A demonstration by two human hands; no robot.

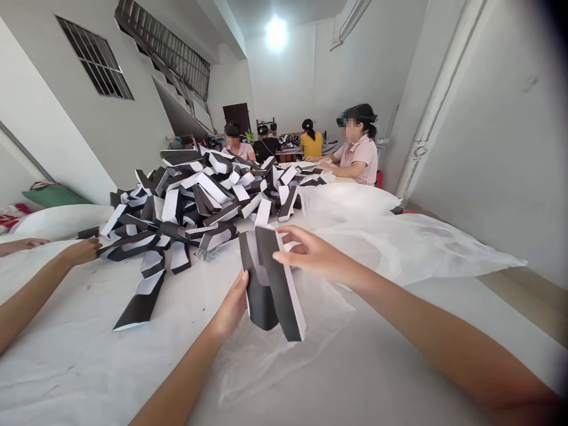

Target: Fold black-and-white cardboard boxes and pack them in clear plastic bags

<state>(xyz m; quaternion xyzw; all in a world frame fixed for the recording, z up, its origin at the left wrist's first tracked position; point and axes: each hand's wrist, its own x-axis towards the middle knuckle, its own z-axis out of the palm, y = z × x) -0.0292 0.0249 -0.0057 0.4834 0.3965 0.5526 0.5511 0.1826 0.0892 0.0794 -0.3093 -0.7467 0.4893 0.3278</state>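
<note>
Left hand (233, 302): the wearer's own; thumb on the left edge of a black-and-white box (261, 305), fingers behind it, pinching that edge.

Right hand (310, 251): also the wearer's; thumb over the near face at the upper right, forefinger curled to the top edge, pinching the right-hand panel.

Box, held: tilted, between the two hands, above the tabletop (57, 367); two black panels side by side, greyish strip between. Whether one piece or two, cannot tell.

Clear plastic sheet (319, 331): crumpled, on the tabletop below the held box.

Pile of boxes (206, 192): black and white, heaped at all angles beyond the hands.

Loose box (141, 307): lying at the near left of the pile, black face up, white edge toward the wearer.

White plastic bag (444, 242): spread to the right of the pile.

Co-worker's hand (82, 251): at left, fingers at the pile's edge; grip too small to tell.

Person in a pink shirt (361, 160): far right, arms forward over the work surface.

Person in a yellow shirt (313, 145): farther back, facing away.

Lamp (276, 34): lit, overhead.
</note>
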